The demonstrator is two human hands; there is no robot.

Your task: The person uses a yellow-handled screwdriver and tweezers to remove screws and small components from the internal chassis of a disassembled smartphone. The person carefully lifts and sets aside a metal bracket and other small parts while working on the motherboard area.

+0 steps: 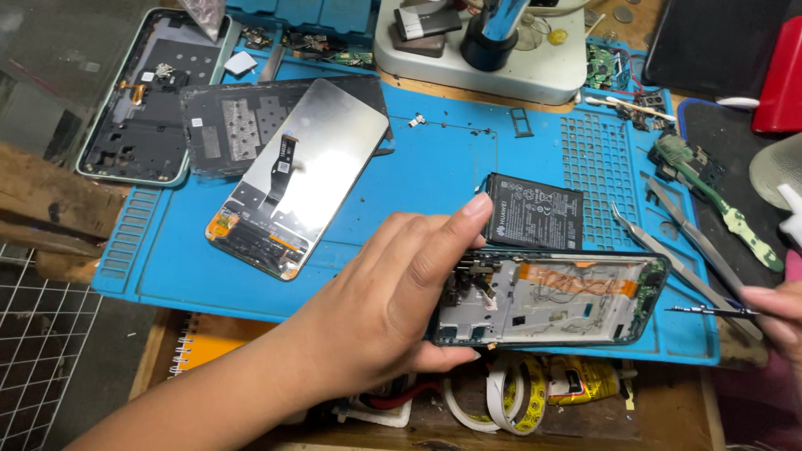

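In the head view the left hand is clamped on the left end of an opened phone frame, held low and right of centre over the blue mat, thumb under, fingers over the top edge. The right hand, at the right edge, pinches a thin screwdriver whose tip points at the frame's right end. A battery lies just behind. Best to keep the frame level and braced, the tip square to the screw

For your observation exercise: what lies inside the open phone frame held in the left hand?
Inside the phone frame: an orange ribbon strip, thin wires, and small parts. The left hand covers its near end.
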